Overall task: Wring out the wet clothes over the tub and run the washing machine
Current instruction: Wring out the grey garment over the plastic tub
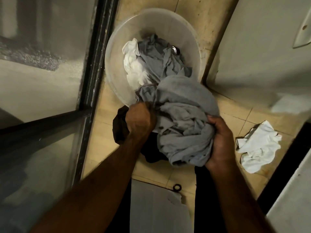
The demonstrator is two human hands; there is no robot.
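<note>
At round plastic tub [168,27], bunched grey cloth [181,115], gripped

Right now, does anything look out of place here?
Yes. A crumpled white cloth lies alone on the floor tiles, apart from the tub, while the left hand and right hand grip the grey garment. It looks dropped.

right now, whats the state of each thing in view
gray cloth: bunched, held in both hands, far end reaching over the rim of the tub
left hand: grips the gray cloth
right hand: grips the gray cloth's near end
tub: upright on the floor
clothes in tub: piled, gray and white
white cloth: crumpled on the tiles, apart from the tub
</note>
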